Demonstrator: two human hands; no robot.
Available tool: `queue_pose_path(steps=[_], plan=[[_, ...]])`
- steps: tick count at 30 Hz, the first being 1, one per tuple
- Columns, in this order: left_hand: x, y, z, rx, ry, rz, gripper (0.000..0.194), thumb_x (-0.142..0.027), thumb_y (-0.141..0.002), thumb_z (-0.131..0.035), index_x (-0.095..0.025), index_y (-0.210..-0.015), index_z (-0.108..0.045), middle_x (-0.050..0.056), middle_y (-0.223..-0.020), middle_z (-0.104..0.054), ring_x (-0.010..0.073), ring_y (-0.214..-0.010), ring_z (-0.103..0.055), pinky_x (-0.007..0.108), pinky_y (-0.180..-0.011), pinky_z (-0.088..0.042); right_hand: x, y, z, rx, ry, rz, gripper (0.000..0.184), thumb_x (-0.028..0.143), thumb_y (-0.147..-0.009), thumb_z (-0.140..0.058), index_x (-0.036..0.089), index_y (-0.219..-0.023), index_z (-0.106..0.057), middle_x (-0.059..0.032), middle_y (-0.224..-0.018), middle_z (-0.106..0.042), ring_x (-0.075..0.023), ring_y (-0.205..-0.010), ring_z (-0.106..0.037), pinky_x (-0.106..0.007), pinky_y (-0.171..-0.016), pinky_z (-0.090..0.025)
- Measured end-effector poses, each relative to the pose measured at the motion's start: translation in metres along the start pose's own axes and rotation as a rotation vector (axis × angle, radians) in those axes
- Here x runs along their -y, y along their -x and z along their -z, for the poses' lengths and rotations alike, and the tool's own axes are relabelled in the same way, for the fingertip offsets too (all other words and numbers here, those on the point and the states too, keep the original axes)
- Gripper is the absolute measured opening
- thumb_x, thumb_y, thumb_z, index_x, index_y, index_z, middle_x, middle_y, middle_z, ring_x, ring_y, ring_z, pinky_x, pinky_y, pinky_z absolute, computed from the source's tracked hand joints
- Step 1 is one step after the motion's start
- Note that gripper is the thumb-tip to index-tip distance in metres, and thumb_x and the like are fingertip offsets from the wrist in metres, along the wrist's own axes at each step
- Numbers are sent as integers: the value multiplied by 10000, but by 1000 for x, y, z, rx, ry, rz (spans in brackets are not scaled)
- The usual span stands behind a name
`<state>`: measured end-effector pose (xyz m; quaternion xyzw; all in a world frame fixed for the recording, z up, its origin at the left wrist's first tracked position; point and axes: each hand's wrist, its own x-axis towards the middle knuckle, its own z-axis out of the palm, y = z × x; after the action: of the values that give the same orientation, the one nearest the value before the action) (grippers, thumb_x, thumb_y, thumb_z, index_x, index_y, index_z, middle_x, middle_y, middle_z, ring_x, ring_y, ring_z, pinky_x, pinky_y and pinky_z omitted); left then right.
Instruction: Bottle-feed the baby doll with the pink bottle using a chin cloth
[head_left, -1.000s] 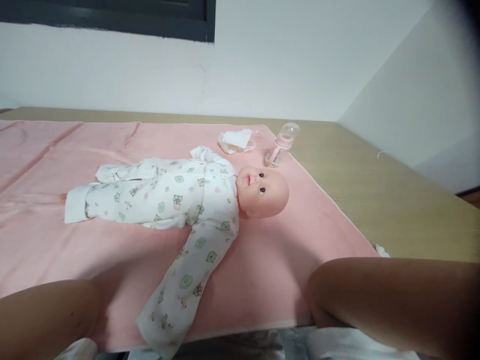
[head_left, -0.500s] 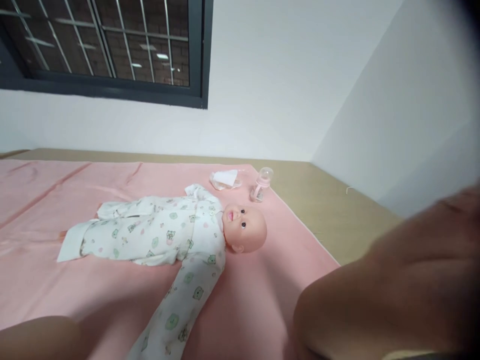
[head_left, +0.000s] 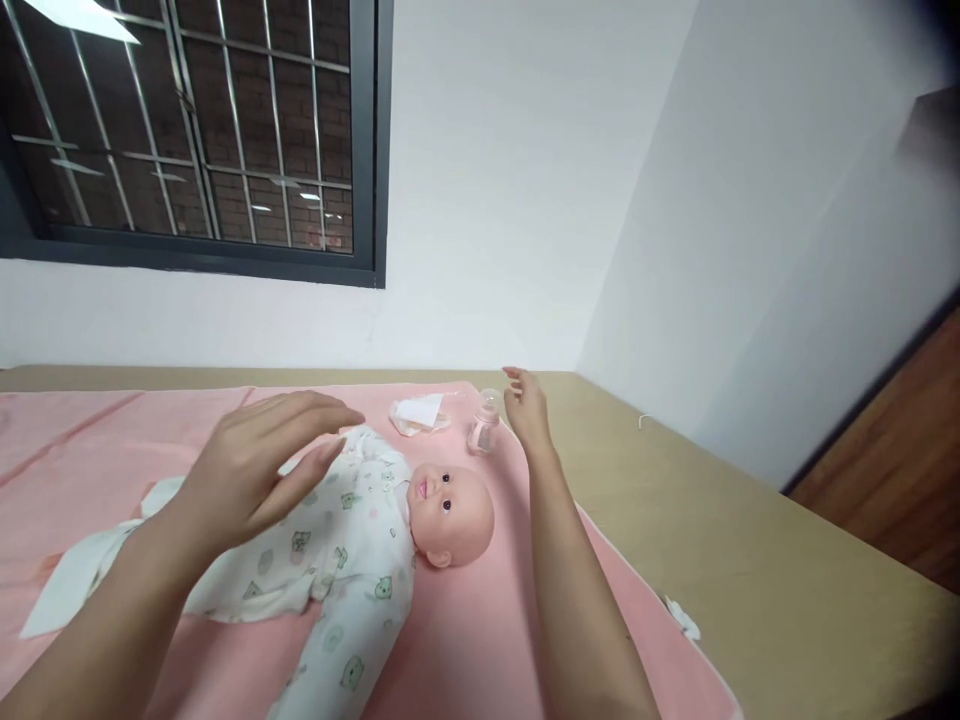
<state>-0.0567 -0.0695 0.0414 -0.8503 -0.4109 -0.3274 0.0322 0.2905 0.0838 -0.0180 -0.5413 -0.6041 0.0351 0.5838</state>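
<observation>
A baby doll (head_left: 450,510) in a white printed sleepsuit (head_left: 330,545) lies on its back on a pink cloth (head_left: 480,640), head to the right. My left hand (head_left: 262,465) hovers above the doll's chest, fingers stretched out and empty. My right hand (head_left: 529,410) reaches far forward, fingers apart, just right of a small clear baby bottle (head_left: 485,425) with a pink base. It holds nothing. A crumpled white wipe (head_left: 420,413) lies left of the bottle.
The pink cloth covers a tan table (head_left: 750,560) set against white walls. A barred window (head_left: 187,130) is at the upper left. A small white scrap (head_left: 684,618) lies by the cloth's right edge. Brown wooden floor (head_left: 892,470) shows on the right.
Both arms have risen from the near edge and stretched forward over the doll. The view has tilted upward, showing more of the window and wall.
</observation>
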Motion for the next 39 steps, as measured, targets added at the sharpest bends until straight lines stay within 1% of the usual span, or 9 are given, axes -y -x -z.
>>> queue_pose_path(steps=[3, 5, 7, 10, 16, 23, 31, 34, 39], plan=[[15, -7, -2, 187, -60, 75, 468, -555, -977, -341, -269, -1174, -655, 34, -1192, -674, 275, -1058, -645, 369, -858, -541, -42, 7, -9, 97, 82, -207, 639, 142, -698, -538, 145, -1332, -461, -186, -1347, -489, -272, -1149, -570, -452, -994, -475], [22, -11, -8, 365, -102, 108, 462, -549, -962, -371, -279, -1215, -647, 31, -1197, -676, 292, -1059, -648, 386, -859, -534, -55, 13, -11, 218, 57, -321, 733, 169, -667, -604, 152, -1372, -403, -178, -1306, -527, -273, -1102, -603, -440, -964, -499], [26, -12, -13, 442, -115, 127, 465, -527, -957, -378, -272, -1245, -638, 36, -1205, -675, 299, -1070, -646, 392, -869, -523, -62, 19, -14, 331, 14, -379, 747, 154, -629, -632, 161, -1345, -416, -143, -1198, -601, -263, -1031, -633, -418, -917, -524], [31, -10, -17, 473, -100, 140, 464, -518, -961, -384, -282, -1293, -607, 24, -1254, -651, 289, -1108, -628, 382, -889, -509, -71, 26, -22, 385, -52, -387, 761, 142, -602, -641, 160, -1327, -413, -126, -1162, -622, -257, -1014, -638, -400, -884, -540], [32, -6, -13, 483, -74, 137, 458, -545, -961, -380, -318, -1297, -594, 10, -1235, -660, 277, -1074, -638, 355, -840, -504, -96, 32, -38, 315, -123, -394, 909, 271, -614, -711, 199, -1408, -275, -127, -1263, -552, -252, -1081, -618, -415, -924, -536], [35, -5, -13, 495, -71, 155, 483, -546, -933, -408, -305, -1311, -589, 25, -1256, -649, 279, -1090, -627, 351, -870, -495, -104, 31, -43, 287, -93, -374, 917, 354, -609, -709, 182, -1405, -286, -124, -1203, -563, -270, -1069, -605, -441, -929, -535], [35, -9, -15, 455, -124, 94, 453, -500, -966, -382, -300, -1336, -550, 14, -1348, -577, 272, -1157, -583, 348, -903, -474, -69, 24, -38, 294, -13, -347, 938, 307, -607, -705, 173, -1432, -278, -112, -1153, -579, -249, -990, -609, -434, -916, -517], [34, -11, -17, 361, -145, 62, 469, -461, -980, -380, -287, -1407, -470, 20, -1398, -528, 266, -1184, -562, 342, -905, -475, -32, 17, -34, 344, -79, -279, 932, 306, -611, -743, 188, -1417, -291, -116, -1172, -577, -237, -978, -617, -417, -903, -520], [35, -14, -26, 218, -138, 54, 521, -411, -988, -401, -244, -1479, -352, 55, -1439, -483, 277, -1241, -520, 364, -946, -467, 53, 23, -31, 463, -243, -125, 792, 314, -650, -763, 204, -1335, -382, -94, -1166, -599, -209, -964, -629, -383, -885, -529]])
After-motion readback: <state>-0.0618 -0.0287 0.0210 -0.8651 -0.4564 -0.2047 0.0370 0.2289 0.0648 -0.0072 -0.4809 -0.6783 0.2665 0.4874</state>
